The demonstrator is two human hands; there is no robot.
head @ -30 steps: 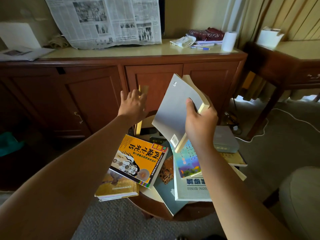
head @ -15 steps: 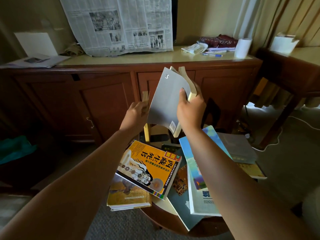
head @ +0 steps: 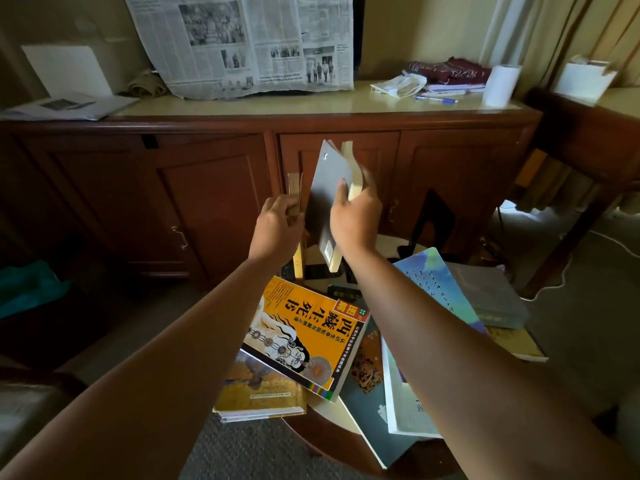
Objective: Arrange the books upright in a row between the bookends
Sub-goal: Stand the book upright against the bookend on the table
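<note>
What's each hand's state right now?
Left hand: closed, holding the upright tan book.
Right hand: closed, holding the grey book in the air.

The yellow book (head: pixel 304 337) bears the title 西藏生死书; print on the newspaper (head: pixel 242 39) is illegible.

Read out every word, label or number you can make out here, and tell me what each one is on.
"西藏生死书": large black characters on the orange book, upside down to the camera.
"SS": the end of a word on the white book; the rest is hidden.
Too small or blurred to read: the newspaper, the character columns on the blue book, and the barcode label on the grey book in the right hand.
</note>
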